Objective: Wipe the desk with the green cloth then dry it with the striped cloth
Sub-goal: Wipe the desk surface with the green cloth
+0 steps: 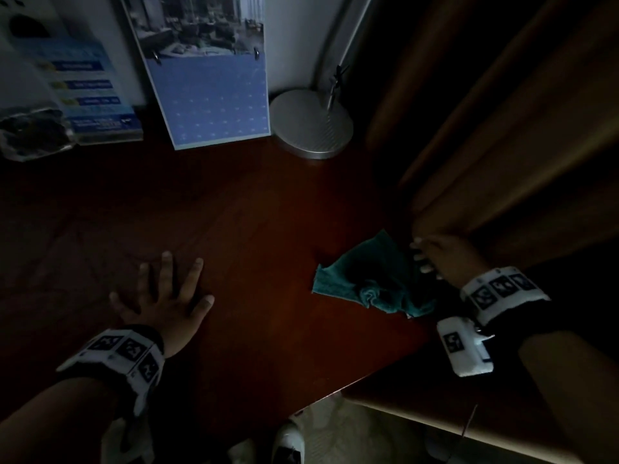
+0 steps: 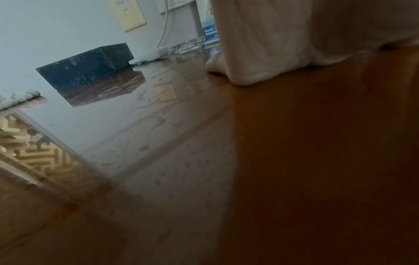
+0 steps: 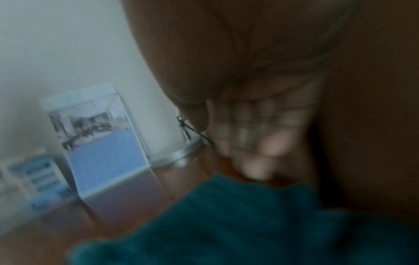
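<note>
The green cloth [image 1: 371, 279] lies crumpled on the dark red-brown desk [image 1: 261, 212], near its right edge; in the blurred right wrist view the green cloth [image 3: 226, 224] fills the bottom. My right hand [image 1: 432, 256] hovers at the cloth's right side against the curtain. Its curled fingers [image 3: 256, 136] are a little above the cloth and hold nothing I can see. My left hand [image 1: 164, 289] lies flat on the desk at the left with fingers spread. A pale cloth [image 2: 20, 98] sits at the desk's edge; I cannot make out stripes on it.
A brown curtain [image 1: 502, 145] hangs over the desk's right side. At the back stand a desk calendar [image 1: 214, 95], a round metal lamp base [image 1: 311, 123], a leaflet stand [image 1: 90, 92] and a glass ashtray [image 1: 33, 132]. A black box [image 2: 86, 64] sits further left.
</note>
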